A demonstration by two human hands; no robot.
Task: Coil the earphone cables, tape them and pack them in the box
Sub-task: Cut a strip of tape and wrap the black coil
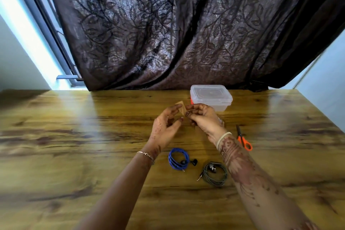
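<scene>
Both hands are raised over the middle of the wooden table (74, 136), just in front of the box (211, 99). Between them is a small brown piece of tape (180, 107). The right hand (203, 117) pinches one end of it, fingers curled in tight against the thumb. I cannot tell whether it holds anything else. The left hand (166, 125) is looser: its fingers are gently spread, the forefinger tip touches the tape's upper edge, and the thumb sits below, apart from it.

The earphones lie nearer the person, both already coiled. The blue earphones (178, 158) sit just beside the left wrist, and the grey earphones (214, 173) lie to their right, against the right forearm. The two coils are close but not touching.

The box is clear plastic with its lid on, and it stands at the far edge of the table below the dark, leaf-patterned curtain (186, 24). Orange-handled scissors (242, 139) lie closed on the table to the right of the right wrist.
</scene>
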